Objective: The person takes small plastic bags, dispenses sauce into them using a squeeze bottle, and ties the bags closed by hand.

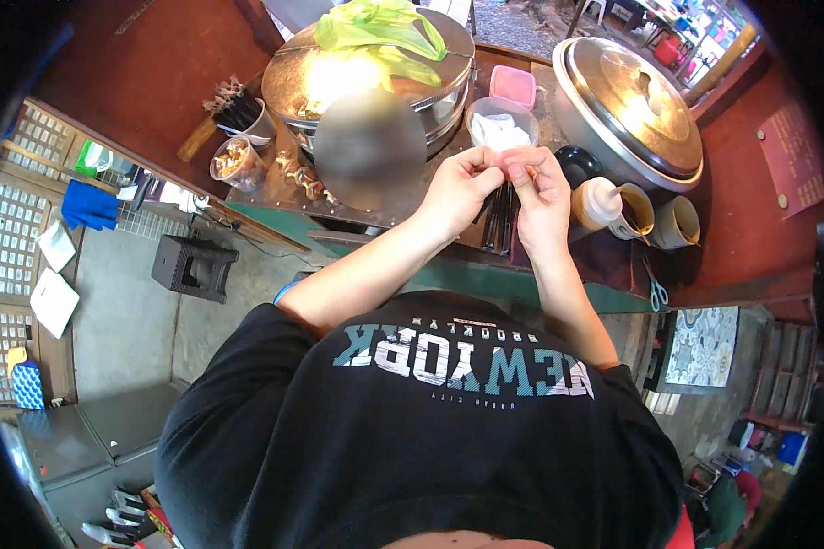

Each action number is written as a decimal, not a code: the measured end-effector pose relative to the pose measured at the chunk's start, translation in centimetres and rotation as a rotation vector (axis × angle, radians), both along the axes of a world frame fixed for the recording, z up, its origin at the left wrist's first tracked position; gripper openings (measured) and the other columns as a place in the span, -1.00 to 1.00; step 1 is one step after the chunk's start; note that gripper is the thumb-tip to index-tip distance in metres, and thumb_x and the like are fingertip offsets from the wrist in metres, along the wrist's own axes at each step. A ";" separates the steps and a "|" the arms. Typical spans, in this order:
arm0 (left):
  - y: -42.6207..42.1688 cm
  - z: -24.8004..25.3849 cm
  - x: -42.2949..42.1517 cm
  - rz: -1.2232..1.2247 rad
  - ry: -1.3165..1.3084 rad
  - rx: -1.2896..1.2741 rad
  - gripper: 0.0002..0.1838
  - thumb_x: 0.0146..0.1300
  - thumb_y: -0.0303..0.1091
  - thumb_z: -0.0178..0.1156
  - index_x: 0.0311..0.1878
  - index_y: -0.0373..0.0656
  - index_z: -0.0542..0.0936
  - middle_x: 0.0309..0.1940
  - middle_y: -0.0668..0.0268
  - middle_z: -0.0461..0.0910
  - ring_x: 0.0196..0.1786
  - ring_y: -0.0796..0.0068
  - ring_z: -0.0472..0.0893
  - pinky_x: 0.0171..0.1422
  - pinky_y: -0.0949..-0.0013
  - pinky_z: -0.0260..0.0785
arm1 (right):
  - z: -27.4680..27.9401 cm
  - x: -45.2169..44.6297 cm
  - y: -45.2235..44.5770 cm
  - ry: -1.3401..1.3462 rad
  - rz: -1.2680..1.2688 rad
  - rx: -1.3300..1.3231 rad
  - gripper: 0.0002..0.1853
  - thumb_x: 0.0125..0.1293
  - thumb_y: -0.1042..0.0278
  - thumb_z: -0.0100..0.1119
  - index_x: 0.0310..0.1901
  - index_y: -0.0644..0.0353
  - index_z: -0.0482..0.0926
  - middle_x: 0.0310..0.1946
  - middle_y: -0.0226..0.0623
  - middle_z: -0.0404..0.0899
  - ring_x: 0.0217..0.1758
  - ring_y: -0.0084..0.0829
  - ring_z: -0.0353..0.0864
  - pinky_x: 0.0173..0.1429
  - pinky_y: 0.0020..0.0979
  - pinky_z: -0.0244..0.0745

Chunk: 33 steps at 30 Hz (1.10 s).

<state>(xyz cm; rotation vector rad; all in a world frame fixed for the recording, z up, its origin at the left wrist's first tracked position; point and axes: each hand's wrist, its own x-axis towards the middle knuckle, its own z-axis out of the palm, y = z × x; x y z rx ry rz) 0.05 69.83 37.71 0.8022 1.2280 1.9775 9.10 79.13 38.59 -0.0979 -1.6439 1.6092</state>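
My left hand point(465, 190) and my right hand point(544, 199) meet at the fingertips over the counter's front part. Both are closed in a pinch; whatever lies between the fingers is too small and covered to make out. Just beyond them stands a clear round tub point(502, 120) with white, crumpled-looking contents. Thin dark sticks point(497, 222) lie on the counter below my hands. To the right of my right hand are a squeeze bottle point(596, 200) with a pale top and brownish contents, and a black round object point(578, 166).
A large lidded pot point(627, 110) stands at the right, near two cups of dark liquid point(634, 212). Green plastic bags point(380, 32) lie on a round metal lid at the left. Scissors point(655, 285) hang at the front edge. A cup of brown pieces point(238, 163) sits left.
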 end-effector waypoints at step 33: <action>-0.8 1.5 -0.5 -0.171 0.026 -0.026 -0.84 0.34 -0.39 0.17 -0.14 -0.25 0.66 -0.17 0.39 0.65 -0.04 0.65 0.54 0.19 0.50 0.32 | 1.4 0.6 1.7 -0.158 0.031 0.261 -0.79 0.30 0.37 0.28 -0.08 0.23 0.66 -0.17 -0.40 0.59 -0.04 -0.51 0.55 0.04 -0.49 0.41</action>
